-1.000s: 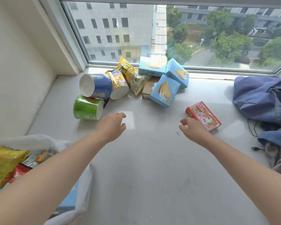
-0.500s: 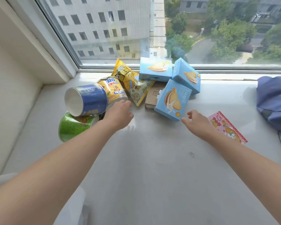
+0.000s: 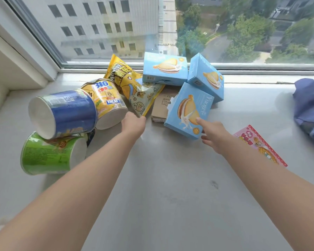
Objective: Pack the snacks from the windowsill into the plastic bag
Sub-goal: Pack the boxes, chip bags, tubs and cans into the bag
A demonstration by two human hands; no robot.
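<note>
A: Head view. Where is there open room?
B: The near half of the windowsill (image 3: 170,205) is bare grey stone between the two forearms. The snacks crowd the far part, up to the window frame (image 3: 243,67); a wall recess closes the left end, and a blue cloth bundle (image 3: 310,109) lies at the right edge, cut off by the frame.

A: Where are the hands?
B: The left hand (image 3: 133,124) is at the lower corner of the yellow popcorn bag (image 3: 134,87), fingers curled under; whether it has pinched the bag cannot be told. The right hand (image 3: 213,135) is spread, fingers apart, index tip touching the face of the nearest blue biscuit box (image 3: 188,110); it holds nothing.

A: What is hidden or hard to read?
B: A brown carton (image 3: 160,107) is mostly covered by the bag and the nearest box. Two further blue boxes, the rear blue box (image 3: 164,68) and the tilted blue box (image 3: 206,77), lean near the glass. The pink snack box (image 3: 259,145) lies flat, partly behind the right forearm. A dark item under the cups is unclear.

A: Containers?
B: Three sealed cups lie on their sides: the blue cup (image 3: 62,113) resting on the green cup (image 3: 47,154), with the yellow cup (image 3: 107,102) just beside. Their contents are unseen. The plastic bag is out of view.
</note>
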